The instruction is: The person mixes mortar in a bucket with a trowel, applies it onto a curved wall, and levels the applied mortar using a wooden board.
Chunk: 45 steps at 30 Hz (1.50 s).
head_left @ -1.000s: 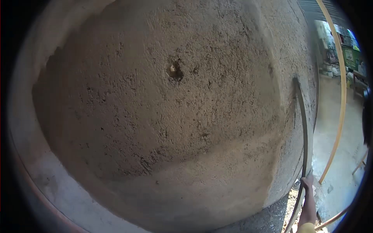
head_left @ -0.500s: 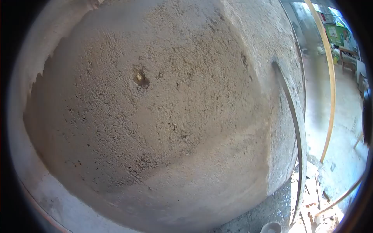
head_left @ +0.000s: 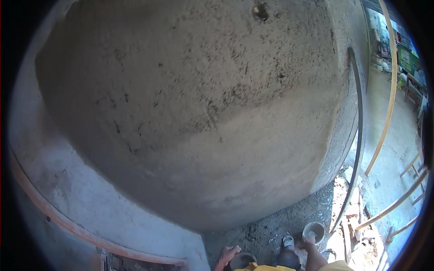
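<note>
Here, the right hand (head_left: 310, 239) overlaps the near rim of 1 pale bowl (head_left: 316, 228); the left hand (head_left: 228, 254) is beside a darker bowl (head_left: 243, 259); I cannot tell either grip's state.

The broad rough plaster wall (head_left: 244, 122) was grey-brown, speckled with dark pits above a paler, smoother band, while the smooth wall section (head_left: 99, 194) at left was pale blue-grey along an orange-pink border strip (head_left: 63, 227). At right, the long curved strip (head_left: 360, 108) was dark grey and the slender wooden pole (head_left: 393, 67) yellow-tan; near, the round open-topped container (head_left: 322, 232) was dull grey.
</note>
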Available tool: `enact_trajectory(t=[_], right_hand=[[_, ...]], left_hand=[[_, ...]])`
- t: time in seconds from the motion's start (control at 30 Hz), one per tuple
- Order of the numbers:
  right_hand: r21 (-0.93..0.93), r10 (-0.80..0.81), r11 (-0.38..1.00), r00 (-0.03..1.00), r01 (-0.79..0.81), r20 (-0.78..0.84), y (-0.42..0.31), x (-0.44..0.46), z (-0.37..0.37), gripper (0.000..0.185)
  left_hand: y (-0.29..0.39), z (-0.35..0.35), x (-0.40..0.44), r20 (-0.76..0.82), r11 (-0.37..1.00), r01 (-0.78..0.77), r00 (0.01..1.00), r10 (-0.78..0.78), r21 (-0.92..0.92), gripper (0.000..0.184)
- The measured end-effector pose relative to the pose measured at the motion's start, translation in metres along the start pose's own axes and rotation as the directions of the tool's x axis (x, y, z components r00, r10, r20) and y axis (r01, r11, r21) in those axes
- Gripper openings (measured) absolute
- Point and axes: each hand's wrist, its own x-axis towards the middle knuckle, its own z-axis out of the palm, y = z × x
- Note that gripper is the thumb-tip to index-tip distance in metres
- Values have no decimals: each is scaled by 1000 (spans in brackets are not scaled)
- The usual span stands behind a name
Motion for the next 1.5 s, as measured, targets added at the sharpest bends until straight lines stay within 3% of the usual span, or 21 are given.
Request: enact_trajectory(t=[0.07,0.1,0.13,0.2,0.3,0.33,0.4,0.43,0.47,0.5,0.53,0.6,0.8,0.87,0.9,0.93,1.0,1.07,1.2,1.43,1.5], right_hand=[[405,-90,907,992,118,-87,-72,-21,-63,30],[926,-162,374,987,54,8,-111,-24,-62,33],[924,-232,-337,967,-179,103,-149,-28,-62,43],[892,-316,-326,925,-314,210,-249,-40,-77,68],[764,-230,-400,862,-506,451,-367,-165,-220,64],[949,-246,-202,950,-242,190,-383,-188,-248,67],[956,-285,-253,956,-146,70,-407,-212,-302,70],[810,-274,-482,935,-335,223,-417,-216,-322,71],[865,-269,-447,956,-229,115,-420,-223,-334,72],[905,-266,-411,964,-114,1,-418,-229,-344,73],[927,-267,-375,957,3,-111,-415,-238,-349,75],[928,-298,-124,879,351,-373,-418,-256,-366,68],[637,-402,483,799,600,-447,-413,-226,-230,64],[552,-384,703,893,448,-235,-372,-228,-200,65],[498,-371,790,925,359,-79,-349,-225,-190,65],[580,-189,804,981,134,35,-315,-198,-128,60],[525,67,819,948,-231,312,-251,-184,-66,51],[547,167,774,937,-317,307,-193,-209,-62,54],[566,266,748,938,-347,223,-117,-217,-38,59],[709,255,687,966,-160,-30,-66,-229,-87,39],[785,362,584,932,-208,-22,-57,-214,-68,38]], left_hand=[[1,-17,-16,-85,984,-162,984,155,-78,53],[13,-25,-21,-93,974,-199,978,189,-110,56],[28,-29,-27,-98,962,-235,970,222,-138,59],[64,-27,-43,-153,929,-341,935,319,-144,58],[83,-11,-70,-250,816,-567,811,529,-113,56],[65,-6,-63,-250,793,-604,782,572,-76,58],[27,3,-45,-254,746,-666,722,644,1,62],[8,4,-40,-255,722,-691,691,677,45,64],[-5,2,-43,-250,694,-715,658,711,91,66],[1,-3,-60,-169,865,-318,947,272,-387,62],[-34,-12,-32,22,911,-7,1000,18,-412,75],[-60,-5,-37,87,575,294,929,-360,-763,82],[26,-18,-66,172,170,175,984,-37,-970,88],[84,-46,-100,86,548,163,983,-164,-821,79],[82,-58,-88,10,638,-24,999,49,-770,78],[79,-70,-78,-41,683,-217,964,264,-697,76],[137,-86,-93,-215,796,-317,947,238,-516,61],[179,-91,-67,-391,769,-619,755,527,-160,45],[316,-76,-36,-420,593,-798,505,754,105,29],[512,-37,-24,-650,580,-532,71,756,617,50],[521,-34,-16,-686,635,-492,98,721,596,51]])
